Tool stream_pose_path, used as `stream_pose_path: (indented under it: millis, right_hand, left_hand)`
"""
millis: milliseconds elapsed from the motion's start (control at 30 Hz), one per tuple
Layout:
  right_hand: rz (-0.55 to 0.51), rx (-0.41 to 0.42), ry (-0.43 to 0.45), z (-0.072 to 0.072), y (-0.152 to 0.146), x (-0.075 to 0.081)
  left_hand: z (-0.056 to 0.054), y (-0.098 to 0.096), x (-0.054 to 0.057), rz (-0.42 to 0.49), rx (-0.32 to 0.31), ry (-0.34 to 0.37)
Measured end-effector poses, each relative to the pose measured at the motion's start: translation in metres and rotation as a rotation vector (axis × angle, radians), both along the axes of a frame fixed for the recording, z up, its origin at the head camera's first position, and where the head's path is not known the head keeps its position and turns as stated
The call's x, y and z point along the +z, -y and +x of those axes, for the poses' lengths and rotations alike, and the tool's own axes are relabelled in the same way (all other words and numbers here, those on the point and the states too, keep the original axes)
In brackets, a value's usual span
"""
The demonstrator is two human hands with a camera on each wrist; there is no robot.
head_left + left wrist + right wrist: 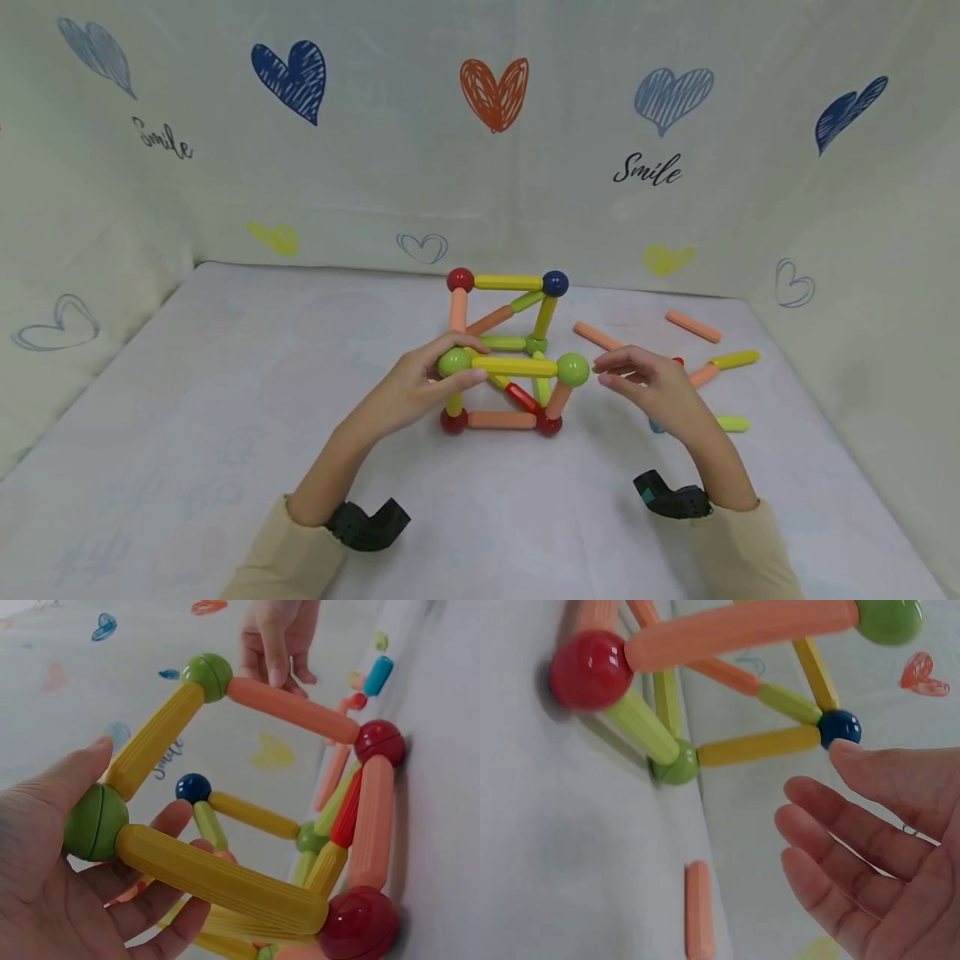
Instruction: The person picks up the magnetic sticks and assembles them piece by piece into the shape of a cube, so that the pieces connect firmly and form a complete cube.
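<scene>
A box-shaped frame of coloured magnetic sticks and balls stands in the middle of the table. My left hand [405, 387] holds the green ball [96, 823] at its upper front left corner, thumb on the near side and fingers behind. From that ball a yellow stick [514, 367] runs across to another green ball [573, 370] at the front right. Just right of this second ball is my right hand [656, 387], fingers loosely bent with nothing between them. At the back top are a red ball [460, 281] and a blue ball [840, 729], joined by a yellow stick [508, 282].
Loose sticks lie to the right, among them an orange one [693, 326], a yellow one [735, 359] and a yellow-green one [733, 423] partly behind the right wrist. A pale cloth wall [375, 167] with printed hearts rises behind the table [225, 400].
</scene>
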State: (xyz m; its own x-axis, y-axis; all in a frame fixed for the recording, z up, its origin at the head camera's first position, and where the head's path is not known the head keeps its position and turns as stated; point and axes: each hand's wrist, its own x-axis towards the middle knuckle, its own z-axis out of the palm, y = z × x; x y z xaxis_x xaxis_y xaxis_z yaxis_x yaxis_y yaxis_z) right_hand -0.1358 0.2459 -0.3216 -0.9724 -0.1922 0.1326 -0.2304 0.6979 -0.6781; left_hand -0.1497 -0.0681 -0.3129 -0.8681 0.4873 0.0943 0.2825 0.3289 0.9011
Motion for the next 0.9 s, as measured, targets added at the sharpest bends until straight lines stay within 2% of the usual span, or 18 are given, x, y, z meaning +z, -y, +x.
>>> stream_pose_path:
  millis: [100, 200, 300, 433, 600, 767, 900]
  right_hand:
    - [0.029, -0.124, -0.027, -0.002, -0.016, 0.000]
    - [0.031, -0.267, 0.006, -0.006, -0.035, -0.005]
    - [0.002, -0.401, 0.070, -0.013, -0.059, -0.018]
    - [0.012, -0.514, 0.127, -0.021, -0.096, -0.044]
    - [0.086, -0.527, 0.166, -0.023, -0.122, -0.064]
    - [0.037, -0.481, 0.249, -0.018, -0.113, -0.059]
    - [0.044, -0.439, 0.239, -0.013, -0.106, -0.054]
  left_hand:
    - [0.000, 0.003, 0.001, 0.001, -0.015, -0.013]
    - [-0.001, 0.008, 0.004, 0.007, -0.031, -0.039]
    - [-0.002, 0.013, 0.006, 0.015, -0.039, -0.068]
    - [-0.002, 0.020, 0.009, 0.025, -0.044, -0.085]
    - [-0.001, 0.020, 0.012, 0.024, -0.041, -0.055]
    - [-0.002, 0.020, 0.011, 0.024, -0.036, -0.024]
    - [-0.003, 0.020, 0.010, 0.025, -0.040, -0.016]
